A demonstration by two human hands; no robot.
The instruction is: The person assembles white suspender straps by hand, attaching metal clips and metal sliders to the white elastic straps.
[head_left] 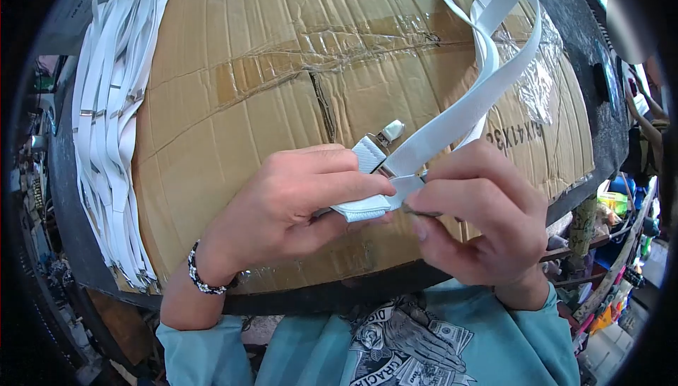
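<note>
White elastic suspenders (462, 110) with a metal clip (390, 132) lie partly on the cardboard, their strap looping toward the far right. My left hand (304, 199) is closed on a folded strap end (364, 206), pinched between thumb and fingers. Close beside it, my right hand (484, 213) has thumb and index finger pressed together on a small dark flat piece (422, 211) at the strap's edge; what kind of piece it is cannot be made out. A metal slider (383, 168) sits on the strap between the hands, partly covered by the left fingers.
Flattened, taped cardboard (233, 125) covers the dark table (339, 294). A bundle of several white suspenders (106, 132) hangs along its left side. Cluttered goods (614, 206) stand beyond the right edge, where part of another person (650, 121) shows.
</note>
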